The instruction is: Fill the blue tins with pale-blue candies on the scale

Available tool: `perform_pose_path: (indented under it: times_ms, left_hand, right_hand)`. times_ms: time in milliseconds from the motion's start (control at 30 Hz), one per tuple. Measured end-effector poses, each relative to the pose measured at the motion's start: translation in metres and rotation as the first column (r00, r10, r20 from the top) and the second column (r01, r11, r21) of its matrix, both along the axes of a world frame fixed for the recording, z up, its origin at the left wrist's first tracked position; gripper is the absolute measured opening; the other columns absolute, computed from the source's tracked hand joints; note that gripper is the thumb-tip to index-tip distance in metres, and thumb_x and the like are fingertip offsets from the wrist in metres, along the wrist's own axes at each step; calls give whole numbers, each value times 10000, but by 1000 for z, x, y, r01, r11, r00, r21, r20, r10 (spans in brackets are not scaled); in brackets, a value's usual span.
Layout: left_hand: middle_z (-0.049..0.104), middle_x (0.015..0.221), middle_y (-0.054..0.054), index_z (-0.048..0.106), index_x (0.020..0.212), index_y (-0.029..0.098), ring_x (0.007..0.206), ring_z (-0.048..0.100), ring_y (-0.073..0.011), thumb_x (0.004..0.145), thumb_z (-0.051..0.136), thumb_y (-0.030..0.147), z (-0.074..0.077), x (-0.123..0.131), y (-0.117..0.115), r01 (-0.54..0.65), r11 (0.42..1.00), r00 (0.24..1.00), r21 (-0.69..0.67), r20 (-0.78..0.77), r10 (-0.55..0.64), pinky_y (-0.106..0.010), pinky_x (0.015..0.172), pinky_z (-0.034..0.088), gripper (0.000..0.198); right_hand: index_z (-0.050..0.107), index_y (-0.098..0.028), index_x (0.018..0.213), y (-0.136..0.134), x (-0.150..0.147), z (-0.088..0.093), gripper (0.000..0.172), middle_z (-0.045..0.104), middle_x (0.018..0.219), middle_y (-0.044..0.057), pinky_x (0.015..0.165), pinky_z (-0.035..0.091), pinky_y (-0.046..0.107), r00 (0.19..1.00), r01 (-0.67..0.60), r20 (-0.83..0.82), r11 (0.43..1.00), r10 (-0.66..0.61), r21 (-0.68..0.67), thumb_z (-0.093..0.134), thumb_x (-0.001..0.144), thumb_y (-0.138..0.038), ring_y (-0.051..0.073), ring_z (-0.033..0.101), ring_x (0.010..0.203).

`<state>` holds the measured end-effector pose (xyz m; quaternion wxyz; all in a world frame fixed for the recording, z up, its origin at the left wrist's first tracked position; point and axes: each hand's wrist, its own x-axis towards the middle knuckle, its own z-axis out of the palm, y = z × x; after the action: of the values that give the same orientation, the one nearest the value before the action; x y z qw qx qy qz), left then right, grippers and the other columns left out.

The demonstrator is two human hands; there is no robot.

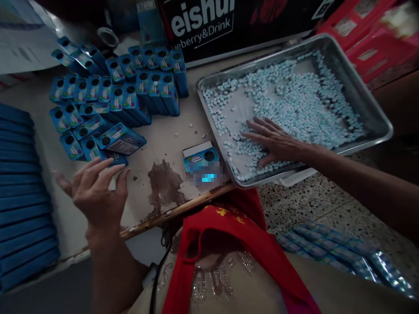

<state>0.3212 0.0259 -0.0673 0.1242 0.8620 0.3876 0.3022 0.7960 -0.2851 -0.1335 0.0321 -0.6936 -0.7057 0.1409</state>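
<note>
My right hand (273, 141) lies flat, fingers spread, on small pale blue tablets (294, 100) inside a metal tray (373, 109). My left hand (96, 189) hovers open above the table's front edge, holding nothing, close to a heap of small blue boxes (111, 100) with round holes in their tops. One blue box (201, 159) lies alone on the table between my hands, just left of the tray's near corner.
A stack of flat blue cartons (19, 196) fills the left side. A black cardboard box (229, 22) stands behind the tray. Red packages (376, 35) sit at back right. Wrapped blue packs (343, 253) lie on the speckled floor. A few loose tablets (190, 128) dot the table.
</note>
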Motion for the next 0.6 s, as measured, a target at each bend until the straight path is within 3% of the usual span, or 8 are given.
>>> perform_pose_path:
  times_ms: [67,200,333,400,433,500,567,600]
  left_hand:
    - [906,1204,-62,865,915,322,1440,787,-474,1058,808,585,7,-5,1,-39,995,996,90,-73,46,-860,1406,199,305]
    - [911,1197,-36,873,945,334,1357,826,-436,1018,866,526,-1,-4,-3,-2,972,1000,235,-27,9,-785,1421,326,205]
    - [905,1168,-31,889,1028,344,1227,844,-411,951,962,374,-23,15,-15,114,933,982,342,107,-159,-762,1335,435,110]
    - [903,1179,-29,891,1128,346,1209,843,-379,982,947,322,-26,28,-23,180,918,968,352,101,-229,-708,1316,480,158]
    - [902,1204,-29,888,1198,350,1224,840,-366,1001,940,321,-26,34,-29,220,917,960,332,93,-264,-670,1310,503,205]
    - [890,1299,-46,864,1351,353,1289,826,-353,1023,958,395,-24,46,-40,303,928,938,217,101,-331,-588,1279,564,344]
    - [855,1423,-85,797,1508,337,1364,804,-352,1001,993,545,-25,57,-53,369,929,917,16,157,-367,-527,1242,618,582]
    - [834,1470,-108,751,1573,321,1391,796,-352,973,1008,618,-28,63,-60,386,918,910,-91,201,-363,-507,1233,635,718]
  right_hand:
    - [526,-292,1819,17,-6,-4,923,345,1985,196,1488,184,759,998,-58,-34,997,60,54,836,1055,-708,514,233,1848]
    - [747,-280,1385,50,-24,-4,319,685,1632,174,1323,436,712,984,-65,-159,992,82,107,596,1199,-490,447,534,1558]
    - [602,-306,923,58,-36,6,270,704,1046,106,1081,525,517,939,75,-339,997,-65,18,630,1120,-490,325,585,1047]
    - [532,-293,843,58,-40,12,319,630,881,69,944,481,423,889,263,-388,965,-244,-6,717,1038,-465,270,521,885]
    - [527,-288,830,58,-42,15,327,593,824,51,879,448,392,825,399,-434,917,-362,-6,755,1001,-448,245,490,832]
    - [522,-291,830,61,-41,22,327,515,739,10,765,392,360,602,664,-574,748,-555,-27,752,999,-450,207,443,749]
    - [488,-309,846,66,-38,29,313,453,705,-26,667,339,346,335,788,-721,600,-607,-139,656,1045,-482,175,381,668]
    - [470,-316,859,68,-36,32,289,463,719,-32,631,309,341,219,791,-781,575,-585,-209,602,1054,-485,161,340,640]
